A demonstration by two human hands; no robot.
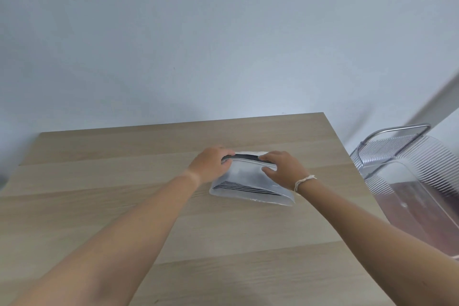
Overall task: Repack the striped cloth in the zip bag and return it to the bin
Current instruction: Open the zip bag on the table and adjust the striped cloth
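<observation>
A frosted zip bag [248, 176] lies on the wooden table [124, 181], right of centre. The striped cloth [246, 188] is inside it; its dark stripes show through the near part of the plastic. My left hand [211, 164] pinches the left end of the bag's top seal. At the right end of that seal, my right hand [285, 169] grips the bag, thumb underneath and fingers on top. A dark band runs along the bag's mouth between the two hands. A clear ribbed plastic bin [417, 181] stands off the table's right edge.
The bin has a metal wire handle [397, 131] at its far rim. A pale wall rises behind the table. A thin string bracelet [304, 180] circles my right wrist. The table's right edge runs close beside the bin.
</observation>
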